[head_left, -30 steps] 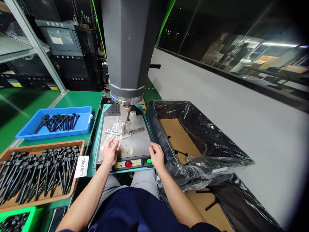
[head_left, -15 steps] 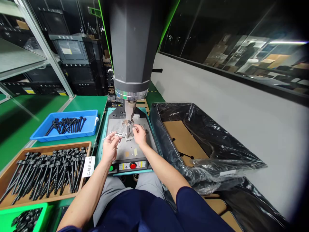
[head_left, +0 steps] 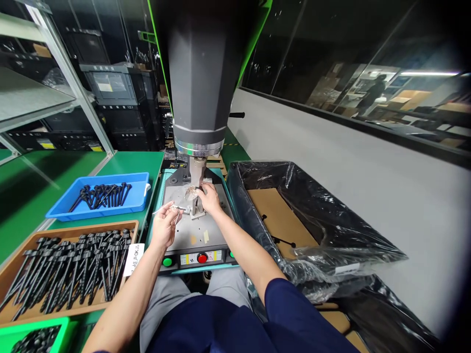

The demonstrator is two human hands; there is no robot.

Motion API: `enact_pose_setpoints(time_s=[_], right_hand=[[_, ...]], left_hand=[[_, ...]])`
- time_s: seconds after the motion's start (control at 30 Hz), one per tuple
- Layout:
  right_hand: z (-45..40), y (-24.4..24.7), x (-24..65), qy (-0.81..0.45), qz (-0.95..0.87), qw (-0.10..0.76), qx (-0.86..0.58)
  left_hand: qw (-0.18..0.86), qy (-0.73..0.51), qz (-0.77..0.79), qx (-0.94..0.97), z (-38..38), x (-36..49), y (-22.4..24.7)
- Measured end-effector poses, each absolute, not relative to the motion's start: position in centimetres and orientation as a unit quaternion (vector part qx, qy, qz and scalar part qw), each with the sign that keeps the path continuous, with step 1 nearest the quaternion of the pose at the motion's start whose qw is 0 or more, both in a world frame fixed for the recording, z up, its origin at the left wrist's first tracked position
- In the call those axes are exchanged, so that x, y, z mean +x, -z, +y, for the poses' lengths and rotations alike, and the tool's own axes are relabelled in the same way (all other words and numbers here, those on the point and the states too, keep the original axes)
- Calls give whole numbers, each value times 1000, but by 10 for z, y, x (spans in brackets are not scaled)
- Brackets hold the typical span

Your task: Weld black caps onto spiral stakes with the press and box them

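between blue tray and lined bin, below press head, left hand tight on clear plastic, right hand grip unclear

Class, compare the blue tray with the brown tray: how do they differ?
The blue tray is smaller; the brown tray is larger. The blue tray lies farther from the person, the brown tray nearer. The blue tray holds fewer parts than the crowded brown tray. Both hold long black parts.
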State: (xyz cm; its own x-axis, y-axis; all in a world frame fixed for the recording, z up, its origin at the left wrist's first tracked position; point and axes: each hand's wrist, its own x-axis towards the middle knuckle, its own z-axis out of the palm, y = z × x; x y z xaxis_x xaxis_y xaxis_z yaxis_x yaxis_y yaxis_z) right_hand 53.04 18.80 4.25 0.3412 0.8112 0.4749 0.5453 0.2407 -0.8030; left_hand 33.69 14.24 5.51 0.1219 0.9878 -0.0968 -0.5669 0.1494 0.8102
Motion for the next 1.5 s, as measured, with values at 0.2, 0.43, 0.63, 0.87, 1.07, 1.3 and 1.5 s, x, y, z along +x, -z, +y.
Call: enact_pose_setpoints(time_s=[0.2,0.43,0.63,0.87,1.07,1.3,1.5], right_hand=[[132,-33,533,-211,-498,595,-595],[67,-17,537,-208,-465,619,-597],[46,-33,529,-133,-549,600,-566],[41,-37,508,-256,-508,634,-524],[47,-34,479,-445,-410,659,-447],[44,-31,475,-501,-453,601,-428],[23,-27,494,-533,-461,541,-458]], left_hand=[[698,-548,336,315,133,336,-37],[740,-478,378,284,121,339,-11],[765,-327,469,297,94,330,14],[659,-396,416,485,63,332,-11],[587,-406,396,578,54,331,-39],[441,-412,508,614,52,257,-44],[183,-344,738,550,62,137,-53]])
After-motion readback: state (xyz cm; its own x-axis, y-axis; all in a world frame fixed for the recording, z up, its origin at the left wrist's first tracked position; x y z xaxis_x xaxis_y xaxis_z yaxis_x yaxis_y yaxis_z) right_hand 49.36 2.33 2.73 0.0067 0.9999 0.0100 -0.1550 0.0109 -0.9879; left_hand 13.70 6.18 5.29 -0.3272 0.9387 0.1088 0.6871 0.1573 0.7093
